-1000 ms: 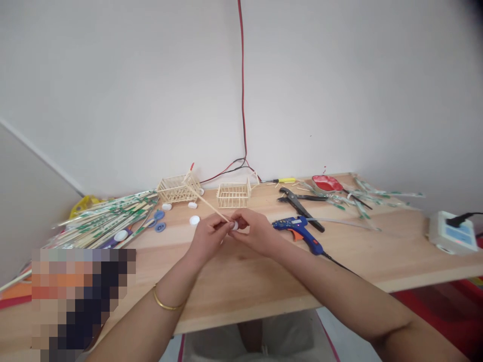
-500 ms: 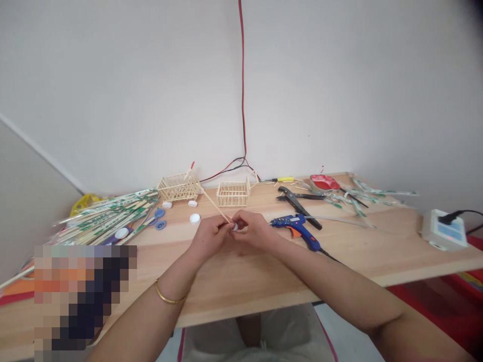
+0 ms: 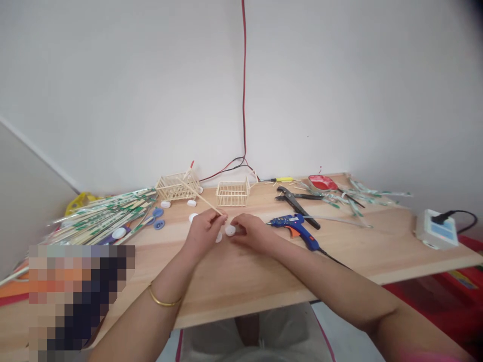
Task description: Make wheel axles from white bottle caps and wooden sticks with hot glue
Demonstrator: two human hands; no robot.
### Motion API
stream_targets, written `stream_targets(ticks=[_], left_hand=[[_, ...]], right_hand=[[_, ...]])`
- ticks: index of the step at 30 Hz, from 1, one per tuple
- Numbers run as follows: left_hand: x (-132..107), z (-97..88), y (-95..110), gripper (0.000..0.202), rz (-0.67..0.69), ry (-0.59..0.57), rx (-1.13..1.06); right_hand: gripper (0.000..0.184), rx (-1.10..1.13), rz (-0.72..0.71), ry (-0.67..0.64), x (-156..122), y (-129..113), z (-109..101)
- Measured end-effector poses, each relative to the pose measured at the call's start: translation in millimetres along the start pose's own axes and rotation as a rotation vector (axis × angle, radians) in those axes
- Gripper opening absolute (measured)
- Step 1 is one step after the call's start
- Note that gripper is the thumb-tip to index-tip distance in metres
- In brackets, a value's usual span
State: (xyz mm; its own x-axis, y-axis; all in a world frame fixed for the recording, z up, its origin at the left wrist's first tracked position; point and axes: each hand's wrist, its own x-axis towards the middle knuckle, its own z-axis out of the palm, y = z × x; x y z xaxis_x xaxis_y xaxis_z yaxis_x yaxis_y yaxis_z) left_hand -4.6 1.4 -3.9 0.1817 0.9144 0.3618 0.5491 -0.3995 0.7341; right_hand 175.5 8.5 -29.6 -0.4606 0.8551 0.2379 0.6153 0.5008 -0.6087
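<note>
My left hand [image 3: 204, 234] is closed in a pinch on the near end of a thin wooden chopstick [image 3: 206, 201], which slants up and away to the left. Close beside it, my right hand [image 3: 252, 234] has its thumb and fingers on a small white bottle cap [image 3: 230, 231]. A second white cap [image 3: 219, 237] shows just below the left fingertips, and a third white cap [image 3: 192, 217] is partly hidden behind the left hand. Beyond the hands stand two small stick-built carts, the left cart [image 3: 177, 187] with white cap wheels and the right cart [image 3: 233, 194] without visible wheels.
Right of my hands lie a blue glue gun [image 3: 289, 221], black pliers [image 3: 298, 206] and a yellow-handled screwdriver [image 3: 283, 179]. A red dish [image 3: 322, 182] and a white power box [image 3: 437, 229] are farther right. Wrapped chopsticks [image 3: 109, 216] and blue caps [image 3: 159, 224] lie left.
My hands have moved apart. The cap that was between them is now at the right hand's fingers, and the chopstick stays in the left hand.
</note>
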Motion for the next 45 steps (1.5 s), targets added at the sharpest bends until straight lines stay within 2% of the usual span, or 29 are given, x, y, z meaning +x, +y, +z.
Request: stream_targets(ticks=[3, 6, 8, 10, 11, 13, 17, 20, 24, 26, 29, 32, 35, 40, 42, 45], left_hand=[[0, 3.0, -3, 0.023, 0.044, -0.036, 0.048], [1, -0.3, -2, 0.024, 0.007, 0.001, 0.054], [2, -2.9, -1, 0.023, -0.025, 0.047, 0.037], [2, -4.0, 0, 0.022, -0.043, 0.088, 0.009], [2, -3.9, 0, 0.021, -0.051, 0.104, -0.006], [1, -2.6, 1, 0.019, -0.070, 0.117, -0.041], [-1, 0.5, 3, 0.024, -0.101, 0.113, -0.123], [-1, 0.5, 4, 0.023, -0.097, 0.114, -0.129], [-1, -1.0, 6, 0.021, -0.070, 0.129, -0.141], [-1, -1.2, 7, 0.020, -0.073, 0.132, -0.161], [-1, -0.6, 10, 0.018, -0.110, 0.116, -0.195], [-2, 0.4, 13, 0.018, -0.153, 0.106, -0.261], [-3, 0.8, 13, 0.021, -0.175, 0.119, -0.376], [-2, -0.8, 8, 0.023, -0.200, 0.206, -0.486], [-1, -1.4, 4, 0.023, -0.208, 0.244, -0.516], [1, -2.0, -1, 0.022, -0.222, 0.288, -0.538]], right_hand=[[0.029, -0.071, -0.051, 0.023, -3, -5, -23], [0.014, -0.232, 0.036, 0.090, -19, -5, -60], [0.020, -0.434, 0.185, 0.118, -39, 1, -83], [0.031, -0.578, 0.436, 0.125, -62, 11, -97], [0.035, -0.609, 0.527, 0.113, -73, 17, -101], [0.038, -0.600, 0.600, 0.066, -90, 29, -102], [0.035, -0.423, 0.558, 0.022, -100, 49, -96], [0.032, -0.230, 0.594, 0.035, -97, 53, -97], [0.035, 0.330, 0.648, 0.003, -103, 43, -102], [0.035, 0.658, 0.664, 0.043, -108, 36, -100], [0.033, 1.016, 0.631, 0.139, -112, 28, -94], [0.037, 1.138, 0.537, 0.173, -104, 19, -89], [0.037, 1.174, 0.451, 0.153, -87, 9, -85], [0.028, 1.183, 0.231, -0.026, -50, -1, -82], [0.030, 1.144, 0.161, -0.084, -37, -1, -82], [0.033, 0.989, 0.137, -0.155, -25, 3, -81]])
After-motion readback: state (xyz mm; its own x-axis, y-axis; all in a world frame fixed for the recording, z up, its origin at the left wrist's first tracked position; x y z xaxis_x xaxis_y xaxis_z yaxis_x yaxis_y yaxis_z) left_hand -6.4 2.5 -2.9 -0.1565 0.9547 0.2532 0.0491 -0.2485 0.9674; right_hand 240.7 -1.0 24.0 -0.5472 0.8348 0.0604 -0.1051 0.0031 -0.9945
